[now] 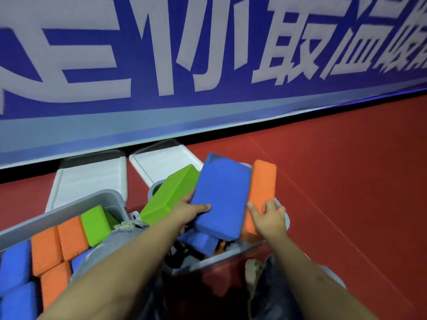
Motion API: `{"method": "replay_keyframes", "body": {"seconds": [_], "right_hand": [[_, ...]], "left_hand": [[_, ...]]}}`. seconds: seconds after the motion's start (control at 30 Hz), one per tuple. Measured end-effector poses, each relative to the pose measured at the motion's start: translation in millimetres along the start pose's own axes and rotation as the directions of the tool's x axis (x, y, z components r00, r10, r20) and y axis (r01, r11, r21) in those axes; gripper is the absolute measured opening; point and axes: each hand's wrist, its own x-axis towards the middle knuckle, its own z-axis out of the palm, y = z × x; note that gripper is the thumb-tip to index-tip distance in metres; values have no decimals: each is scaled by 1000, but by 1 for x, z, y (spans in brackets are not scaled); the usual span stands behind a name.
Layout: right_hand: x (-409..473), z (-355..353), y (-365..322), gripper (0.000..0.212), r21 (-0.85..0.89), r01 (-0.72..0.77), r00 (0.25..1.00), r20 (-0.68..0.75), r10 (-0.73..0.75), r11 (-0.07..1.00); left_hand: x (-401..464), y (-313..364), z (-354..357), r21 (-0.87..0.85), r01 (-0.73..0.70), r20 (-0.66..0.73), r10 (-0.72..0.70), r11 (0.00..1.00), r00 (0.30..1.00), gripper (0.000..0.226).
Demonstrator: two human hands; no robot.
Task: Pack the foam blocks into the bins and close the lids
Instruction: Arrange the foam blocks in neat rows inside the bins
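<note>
Left hand (188, 210) grasps the blue block (220, 197), centre frame, thumb across its face; right hand (269, 217) clasps the orange block (263, 181) beside it (both above the right bin (233, 256)); best laid flat, so the lid (161, 161) behind can shut.

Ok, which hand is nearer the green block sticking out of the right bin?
Left. The left hand sits beside the green block, gripping the blue block; the right hand is beyond it, on the orange block.

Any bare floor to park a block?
Red floor right of the right bin is bare. A narrow strip shows between the two lids. Both bins are crowded; both hands are at the blue block and orange block.
</note>
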Motion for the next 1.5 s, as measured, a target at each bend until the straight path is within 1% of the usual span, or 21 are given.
{"method": "replay_keyframes", "body": {"seconds": [0.1, 0.2, 0.3, 0.33, 0.37, 0.43, 0.5, 0.53, 0.67, 0.77, 0.87, 0.97, 1.03, 1.1, 1.17, 1.2, 1.27, 1.33, 1.37, 1.43, 1.5], "right_hand": [[19, -9, 12, 38, 32, -63, 998, 14, 63, 998], [27, -16, 21, 37, 68, -91, 996, 22, 90, 994], [32, -20, 31, 27, 70, 35, 978, -209, -20, 997], [36, -21, 33, 25, 99, 55, 972, -235, -30, 994], [41, -21, 38, 30, 104, 43, 983, -182, -23, 994], [46, -12, 54, 57, -8, -6, 998, 66, 7, 1000], [46, 0, 67, 82, -131, 0, 956, 290, 39, 991], [46, 4, 71, 86, -158, 14, 933, 358, 44, 987], [58, 9, 81, 86, -285, 180, 899, 436, -40, 941], [65, 8, 83, 75, -309, 198, 923, 379, -71, 930], [74, 8, 84, 61, -163, 84, 966, 255, -40, 983], [85, 7, 87, 54, -19, -56, 984, 166, 58, 998], [91, 5, 89, 52, 2, -87, 993, 83, 86, 996], [95, -3, 94, 53, -8, -183, 983, -39, 182, 983], [103, -10, 105, 67, 6, -400, 911, -103, 399, 916], [105, -12, 110, 79, 46, -530, 845, -55, 532, 847], [106, -11, 117, 93, 286, -728, 682, 218, 698, 623], [103, -6, 117, 72, 485, -796, 595, 518, 615, 362], [103, -2, 115, 58, 531, -807, 571, 592, 569, 258], [101, 4, 108, 50, 600, -789, 567, 629, 533, 130], [102, 9, 106, 57, 621, -783, 540, 653, 531, 34]], "left_hand": [[5, 11, 9, 182, -225, -120, 249, 957, 961, 82], [9, 16, 22, 408, -283, -191, 385, 868, 903, 84], [8, 17, 35, 432, -316, -235, 444, 845, 865, 65], [6, 18, 38, 443, -332, -251, 471, 833, 846, 63], [5, 17, 42, 459, -339, -265, 491, 821, 830, 62], [3, 17, 53, 480, -348, -285, 518, 806, 806, 60], [-2, 18, 66, 466, -347, -316, 520, 814, 794, 58], [-4, 19, 71, 456, -345, -335, 518, 820, 787, 56], [-3, 22, 74, 379, -397, -394, 534, 836, 748, 51], [3, 29, 73, 347, -457, -428, 572, 819, 700, 50], [14, 30, 79, 306, -421, -407, 517, 854, 753, 53], [23, 20, 86, 235, -386, -383, 450, 892, 807, 60], [25, 12, 91, 197, -359, -387, 409, 912, 826, 65], [25, 3, 93, 198, -341, -380, 392, 919, 838, 65], [25, -4, 92, 212, -323, -374, 382, 922, 845, 63], [26, -7, 91, 224, -301, -376, 367, 927, 851, 61], [29, -12, 90, 249, -242, -378, 324, 938, 867, 61], [30, -13, 94, 288, -199, -350, 296, 937, 889, 65], [30, -12, 98, 313, -183, -329, 288, 932, 899, 69], [31, -12, 102, 368, -166, -288, 282, 915, 915, 78], [32, -13, 102, 421, -153, -248, 276, 894, 929, 90]]}}
